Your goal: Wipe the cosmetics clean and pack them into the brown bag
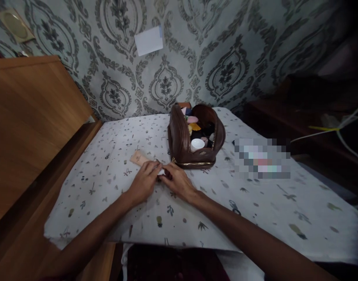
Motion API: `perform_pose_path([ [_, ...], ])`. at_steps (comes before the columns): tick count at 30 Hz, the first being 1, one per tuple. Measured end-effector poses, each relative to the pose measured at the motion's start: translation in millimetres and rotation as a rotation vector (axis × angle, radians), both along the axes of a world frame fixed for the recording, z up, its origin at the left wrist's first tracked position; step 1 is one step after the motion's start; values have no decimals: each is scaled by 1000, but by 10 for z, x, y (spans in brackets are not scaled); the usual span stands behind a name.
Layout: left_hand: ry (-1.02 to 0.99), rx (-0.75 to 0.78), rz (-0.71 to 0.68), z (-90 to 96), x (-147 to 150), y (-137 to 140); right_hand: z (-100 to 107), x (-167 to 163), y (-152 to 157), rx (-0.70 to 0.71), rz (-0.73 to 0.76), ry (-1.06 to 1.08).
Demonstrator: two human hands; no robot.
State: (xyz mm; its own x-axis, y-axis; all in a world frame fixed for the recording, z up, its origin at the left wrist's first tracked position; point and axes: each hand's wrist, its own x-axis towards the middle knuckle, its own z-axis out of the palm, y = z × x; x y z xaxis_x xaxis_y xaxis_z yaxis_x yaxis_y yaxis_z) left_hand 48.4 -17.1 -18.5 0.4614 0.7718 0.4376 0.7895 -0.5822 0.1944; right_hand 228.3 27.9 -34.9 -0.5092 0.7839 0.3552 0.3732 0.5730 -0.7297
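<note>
A beige squeeze tube (139, 158) with small dark print lies low over the cloth, slanting down to the right. My left hand (146, 177) is closed round its middle. At the tube's white end (161, 171), the fingers of my right hand (177, 179) are pinched together; whether this end is a cap turned loose or still fixed, I cannot tell. Just behind my right hand stands a brown zip bag (180, 144), its top unzipped. Inside it show a white round jar (197, 144), a yellow item (194, 127) and a pink item (192, 119).
A white cloth with small plant prints (108, 218) covers the table. To the right lies a blurred-out flat object (262, 158). A wooden panel (35, 117) rises at the left, patterned wallpaper stands behind, and a pale cable (316, 134) hangs at the far right.
</note>
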Motion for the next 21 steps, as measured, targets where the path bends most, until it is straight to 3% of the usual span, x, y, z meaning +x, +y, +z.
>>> perform_pose_path([
  [3,-25,-13,84,-31,-278,148,2,0,8,3,2,-10],
  [7,-87,-45,305,-98,-708,346,-11,4,1,2,-35,-2],
  [10,-103,-50,359,-149,-870,397,-23,11,-13,15,-25,22],
  [17,-95,-26,418,-176,-770,287,-54,0,-11,8,-16,16],
  [21,-65,29,356,-126,-532,145,-43,-14,2,-13,-19,32],
])
